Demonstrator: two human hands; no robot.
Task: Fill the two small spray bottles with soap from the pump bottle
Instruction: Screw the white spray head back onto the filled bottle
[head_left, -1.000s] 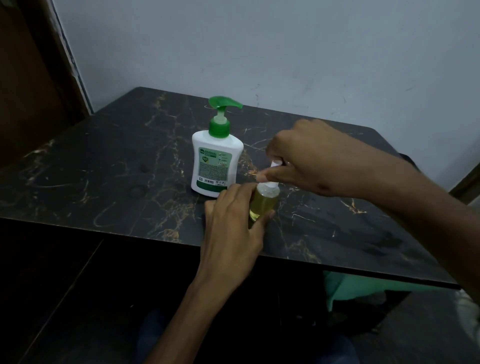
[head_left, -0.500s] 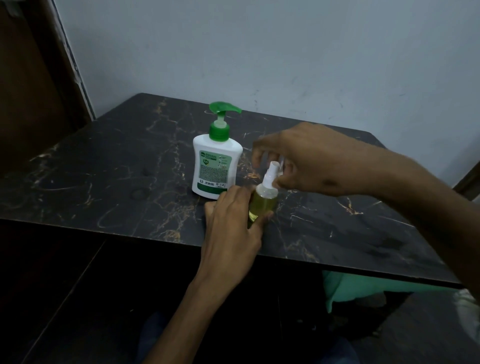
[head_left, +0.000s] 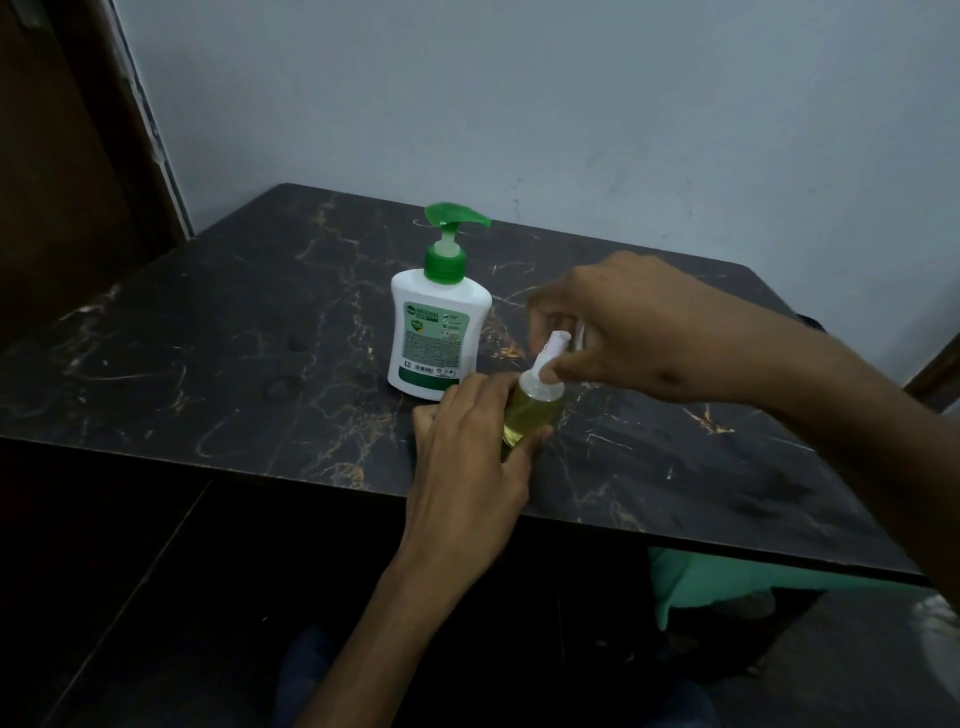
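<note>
Spray bottle number one is standing on the dark marble table, just beside the pump bottle, on the side nearer the person and a little to the right of it. It is standing almost straight up, with its long axis running from the table up to its white spray top, and the top is leaning a little toward the right. Yellow soap is showing inside the clear body, so it looks filled or close to it. The left hand is wrapping around the lower part of the bottle from the near side and is holding it still against the table. The right hand is coming in from the right side and is sitting over the top, with its fingers pinching the neck just under the white spray top. So the top lies straight up from the left hand's hold, and the right hand is the nearer one to it. The likely next move is turning the top along that upright line, probably to close it tight. The pump bottle is standing untouched, with its green spout pointing right. A second small spray bottle cannot be seen clearly; something pale is peeking out behind the right hand, too hidden to name.
</note>
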